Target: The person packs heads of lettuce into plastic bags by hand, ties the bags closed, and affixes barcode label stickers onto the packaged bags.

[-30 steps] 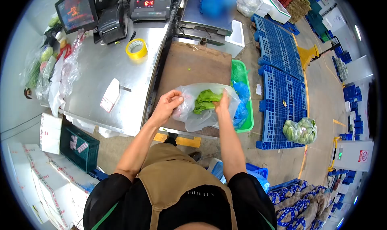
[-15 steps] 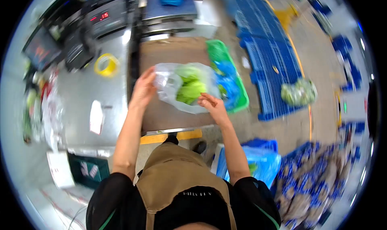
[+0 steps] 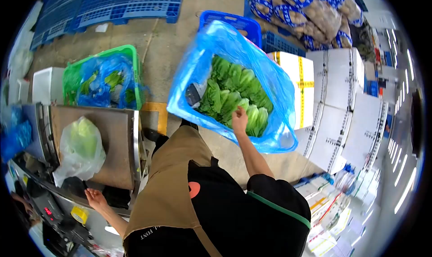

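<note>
My right hand is over heads of romaine lettuce in a crate lined with a blue plastic bag. Its fingers are slightly bent and apart, at the tops of the near heads; no lettuce shows inside the grasp. My left hand is open with fingers spread and holds nothing. Just beyond it, a clear plastic bag with pale green lettuce inside lies on the brown board.
A green crate with blue plastic and leaves stands beyond the board. Taped white boxes are stacked right of the lettuce. Blue pallets and sacks in netting lie farther off. A scale display and yellow tape are at lower left.
My body and view have turned right. Both hands have let go of the clear bag, which stays on the board. My right hand has moved over to the lettuce crate.
</note>
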`<move>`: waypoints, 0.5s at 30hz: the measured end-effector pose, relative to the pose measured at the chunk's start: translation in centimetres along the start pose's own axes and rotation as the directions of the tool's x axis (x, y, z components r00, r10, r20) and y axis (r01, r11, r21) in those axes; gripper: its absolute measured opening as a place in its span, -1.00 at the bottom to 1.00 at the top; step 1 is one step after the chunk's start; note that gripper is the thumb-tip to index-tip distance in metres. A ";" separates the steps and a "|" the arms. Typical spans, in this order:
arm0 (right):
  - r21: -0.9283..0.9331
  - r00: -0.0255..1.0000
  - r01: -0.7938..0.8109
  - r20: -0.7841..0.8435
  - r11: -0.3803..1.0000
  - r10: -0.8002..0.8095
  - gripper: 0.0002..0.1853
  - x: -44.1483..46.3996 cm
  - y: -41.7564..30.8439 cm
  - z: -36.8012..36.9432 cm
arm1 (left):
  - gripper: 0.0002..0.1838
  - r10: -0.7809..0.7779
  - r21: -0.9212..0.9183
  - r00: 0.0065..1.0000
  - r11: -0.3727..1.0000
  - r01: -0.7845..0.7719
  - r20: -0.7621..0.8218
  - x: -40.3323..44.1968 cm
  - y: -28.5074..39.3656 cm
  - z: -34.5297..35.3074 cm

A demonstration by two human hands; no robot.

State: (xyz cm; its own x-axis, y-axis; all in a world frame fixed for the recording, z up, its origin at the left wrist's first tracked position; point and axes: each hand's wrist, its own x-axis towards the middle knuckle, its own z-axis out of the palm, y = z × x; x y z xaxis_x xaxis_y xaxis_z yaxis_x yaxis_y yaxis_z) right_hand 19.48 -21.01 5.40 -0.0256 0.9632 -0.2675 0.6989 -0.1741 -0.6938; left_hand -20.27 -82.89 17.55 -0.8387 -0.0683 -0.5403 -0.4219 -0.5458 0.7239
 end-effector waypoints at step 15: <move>-0.691 0.664 -0.581 -0.096 0.430 0.742 0.07 13.8 3.4 0.6 | -0.75 -0.380 0.403 0.899 0.804 0.437 -0.218 -4.2 -8.6 11.2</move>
State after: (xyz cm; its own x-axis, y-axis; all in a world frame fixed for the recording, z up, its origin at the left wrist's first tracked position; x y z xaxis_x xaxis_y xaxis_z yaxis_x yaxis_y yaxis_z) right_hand 21.04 -8.46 -1.01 0.5698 0.5299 -0.6281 0.8097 -0.4927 0.3188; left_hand -17.02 -68.59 18.40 -0.5188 -0.0364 -0.8541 -0.8447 -0.1319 0.5187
